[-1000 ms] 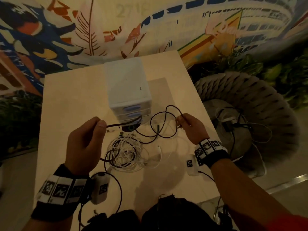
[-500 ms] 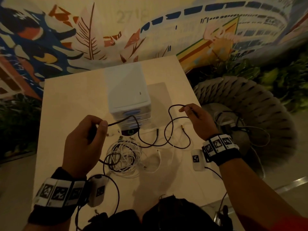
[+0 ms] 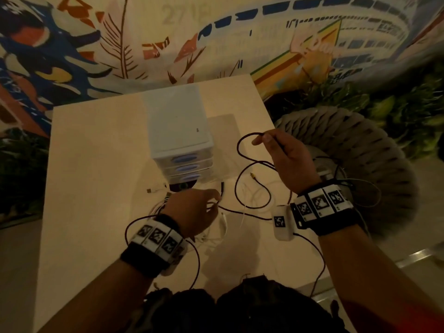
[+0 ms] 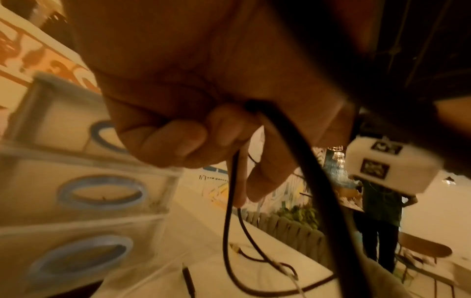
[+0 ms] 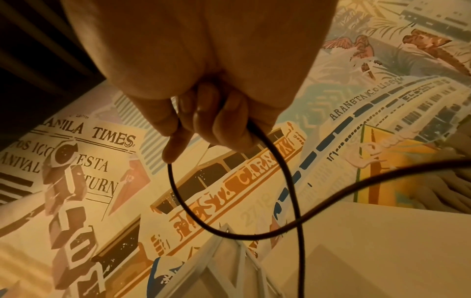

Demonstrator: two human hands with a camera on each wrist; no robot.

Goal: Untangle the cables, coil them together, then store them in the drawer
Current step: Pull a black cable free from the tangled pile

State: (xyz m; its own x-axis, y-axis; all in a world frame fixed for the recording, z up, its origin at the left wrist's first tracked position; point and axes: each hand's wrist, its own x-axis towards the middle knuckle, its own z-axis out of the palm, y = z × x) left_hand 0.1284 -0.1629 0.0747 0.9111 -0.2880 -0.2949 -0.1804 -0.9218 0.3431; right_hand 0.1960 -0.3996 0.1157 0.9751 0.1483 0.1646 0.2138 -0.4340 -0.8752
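Observation:
A thin dark cable [image 3: 237,181] loops over the pale table [image 3: 96,164] in front of a small white drawer unit [image 3: 177,131]. My right hand [image 3: 264,140] is raised at the right of the unit and pinches a loop of that dark cable [image 5: 280,231] between thumb and fingers. My left hand [image 3: 211,200] is low over the table, fingers curled round the dark cable [image 4: 229,221] near a heap of white cables [image 3: 221,227], which it partly hides. All three drawers [image 4: 89,193] look closed.
A grey woven round chair [image 3: 360,164] with more cables on it stands right of the table. A painted mural wall [image 3: 216,39] rises behind. Plants [image 3: 396,111] lie at the back right. A person [image 4: 382,211] stands far off in the left wrist view.
My left hand dropped and moved right to the white heap, still holding the dark cable. My right hand rose and drew the cable loop further right and up.

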